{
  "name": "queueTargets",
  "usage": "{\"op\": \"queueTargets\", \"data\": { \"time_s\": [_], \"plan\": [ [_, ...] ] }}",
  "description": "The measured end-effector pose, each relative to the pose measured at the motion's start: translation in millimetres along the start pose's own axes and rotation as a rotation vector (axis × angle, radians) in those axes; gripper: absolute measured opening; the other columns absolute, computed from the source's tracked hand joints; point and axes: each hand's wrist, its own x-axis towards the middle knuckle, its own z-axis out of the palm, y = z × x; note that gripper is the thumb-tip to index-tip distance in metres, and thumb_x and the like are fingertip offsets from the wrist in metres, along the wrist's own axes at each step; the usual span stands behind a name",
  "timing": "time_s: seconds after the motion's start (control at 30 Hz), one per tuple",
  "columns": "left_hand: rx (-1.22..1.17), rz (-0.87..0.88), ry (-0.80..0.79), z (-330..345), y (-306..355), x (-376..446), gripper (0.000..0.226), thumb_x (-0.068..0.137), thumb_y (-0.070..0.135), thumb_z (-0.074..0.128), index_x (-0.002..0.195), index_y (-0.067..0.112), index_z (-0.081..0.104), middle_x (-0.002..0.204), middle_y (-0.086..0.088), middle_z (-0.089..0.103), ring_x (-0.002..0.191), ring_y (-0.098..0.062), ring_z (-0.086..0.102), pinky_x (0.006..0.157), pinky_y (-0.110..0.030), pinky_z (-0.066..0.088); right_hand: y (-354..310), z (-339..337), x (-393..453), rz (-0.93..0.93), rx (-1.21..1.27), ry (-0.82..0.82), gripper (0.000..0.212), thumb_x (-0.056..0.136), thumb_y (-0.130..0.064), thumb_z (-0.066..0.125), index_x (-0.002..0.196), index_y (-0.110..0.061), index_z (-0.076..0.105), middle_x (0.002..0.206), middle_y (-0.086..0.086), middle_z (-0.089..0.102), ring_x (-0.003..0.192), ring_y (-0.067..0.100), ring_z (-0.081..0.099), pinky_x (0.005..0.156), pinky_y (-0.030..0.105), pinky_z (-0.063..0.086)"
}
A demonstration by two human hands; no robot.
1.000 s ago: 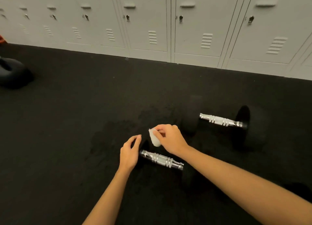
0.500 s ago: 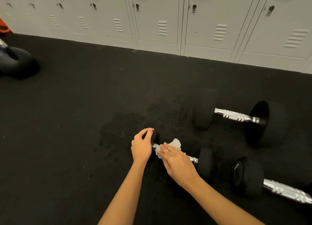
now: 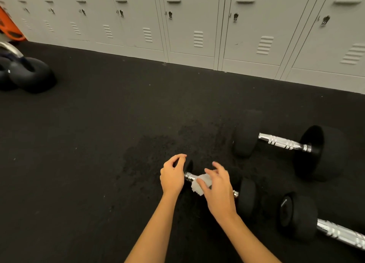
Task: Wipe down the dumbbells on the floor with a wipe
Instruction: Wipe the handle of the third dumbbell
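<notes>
A small black dumbbell (image 3: 246, 196) with a chrome handle lies on the black floor right in front of me. My left hand (image 3: 172, 175) cups its left head, which is mostly hidden. My right hand (image 3: 218, 187) presses a crumpled white wipe (image 3: 201, 181) onto the handle between thumb and fingers. A larger dumbbell (image 3: 284, 143) lies behind to the right. A third dumbbell (image 3: 300, 215) lies at the lower right, its far end cut off by the frame.
A row of pale grey lockers (image 3: 189, 26) stands along the far wall. Dark round weights (image 3: 29, 75) with a chrome handle sit at the far left, beside an orange object (image 3: 9, 26). A darker damp-looking patch (image 3: 148, 154) marks the floor ahead of my hands.
My right hand brought the wipe down from above onto the small dumbbell's handle. My left hand closed over the left head. The view shifted, revealing the third dumbbell.
</notes>
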Motion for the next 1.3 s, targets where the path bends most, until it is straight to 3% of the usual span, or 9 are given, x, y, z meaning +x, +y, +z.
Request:
{"op": "queueTargets", "data": {
  "time_s": [0.1, 0.33, 0.47, 0.6, 0.73, 0.83, 1.0, 1.17, 1.3],
  "plan": [
    [0.011, -0.001, 0.003, 2, 0, 2, 0.018, 0.095, 0.031, 0.051, 0.098, 0.037, 0.068, 0.094, 0.024, 0.060, 0.088, 0.002, 0.053, 0.076, -0.022, 0.035, -5, 5, -6, -0.017, -0.314, -0.023, 0.044, 0.099, -0.044, 0.042, 0.134, -0.019, 0.053, 0.123, -0.001, 0.062, 0.115, 0.015, 0.055, 0.104, 0.035, 0.034],
    [0.045, 0.008, 0.023, 3, -2, 3, 0.020, 0.096, 0.032, 0.050, 0.102, 0.034, 0.069, 0.096, 0.020, 0.061, 0.083, 0.002, 0.053, 0.074, -0.022, 0.036, -10, 16, -1, -0.133, -0.357, -0.089, 0.035, 0.103, -0.030, 0.033, 0.131, -0.015, 0.048, 0.119, 0.002, 0.057, 0.110, 0.018, 0.052, 0.103, 0.034, 0.035],
    [0.059, 0.003, 0.033, 4, 1, 3, 0.020, 0.096, 0.031, 0.051, 0.105, 0.032, 0.068, 0.094, 0.019, 0.059, 0.079, 0.002, 0.052, 0.074, -0.022, 0.037, -8, 20, 0, -0.164, -0.412, -0.133, 0.043, 0.101, -0.023, 0.040, 0.141, -0.009, 0.038, 0.123, 0.007, 0.055, 0.113, 0.021, 0.051, 0.105, 0.035, 0.035],
    [0.057, 0.013, 0.028, 3, -1, 2, 0.022, 0.096, 0.030, 0.051, 0.107, 0.030, 0.070, 0.098, 0.018, 0.060, 0.088, 0.000, 0.052, 0.076, -0.022, 0.036, -8, 29, -1, -0.194, -0.407, -0.042, 0.069, 0.083, -0.015, 0.067, 0.144, -0.002, 0.036, 0.099, 0.008, 0.066, 0.089, 0.020, 0.062, 0.091, 0.036, 0.049],
    [0.068, 0.024, 0.022, 3, 0, 3, 0.023, 0.096, 0.031, 0.050, 0.109, 0.027, 0.070, 0.104, 0.015, 0.064, 0.094, -0.002, 0.055, 0.075, -0.021, 0.037, -15, 29, 3, -0.245, -0.337, -0.071, 0.076, 0.093, -0.014, 0.055, 0.151, -0.003, 0.007, 0.122, 0.011, 0.059, 0.110, 0.022, 0.056, 0.106, 0.036, 0.037],
    [0.065, 0.033, 0.018, 3, -1, 4, 0.024, 0.096, 0.031, 0.051, 0.110, 0.026, 0.069, 0.107, 0.012, 0.066, 0.095, -0.003, 0.057, 0.078, -0.022, 0.040, -23, 29, 8, -0.218, -0.271, -0.123, 0.079, 0.094, -0.014, 0.054, 0.152, -0.006, 0.001, 0.134, 0.011, 0.052, 0.122, 0.021, 0.048, 0.112, 0.033, 0.029],
    [0.033, 0.040, -0.014, 1, -6, 5, 0.022, 0.095, 0.032, 0.051, 0.108, 0.030, 0.069, 0.105, 0.015, 0.064, 0.099, -0.005, 0.057, 0.082, -0.026, 0.043, -1, 19, 0, -0.231, -0.161, -0.149, 0.070, 0.092, -0.019, 0.060, 0.151, -0.015, 0.023, 0.142, 0.006, 0.048, 0.136, 0.018, 0.039, 0.118, 0.030, 0.019],
    [0.016, 0.034, -0.008, 1, -6, 4, 0.021, 0.095, 0.032, 0.051, 0.107, 0.031, 0.068, 0.103, 0.017, 0.062, 0.094, 0.000, 0.053, 0.079, -0.024, 0.038, 11, 22, -2, -0.328, -0.397, -0.035, 0.058, 0.081, -0.021, 0.073, 0.134, -0.010, 0.052, 0.117, 0.003, 0.067, 0.109, 0.016, 0.061, 0.116, 0.033, 0.017],
    [0.031, 0.022, 0.001, 3, -5, 5, 0.019, 0.096, 0.032, 0.051, 0.105, 0.033, 0.067, 0.099, 0.017, 0.062, 0.084, 0.001, 0.054, 0.074, -0.023, 0.040, -20, 14, 19, -0.327, -0.576, -0.278, 0.031, 0.093, -0.019, 0.054, 0.123, -0.012, 0.054, 0.115, 0.008, 0.059, 0.109, 0.023, 0.055, 0.112, 0.039, 0.027]
  ]
}}
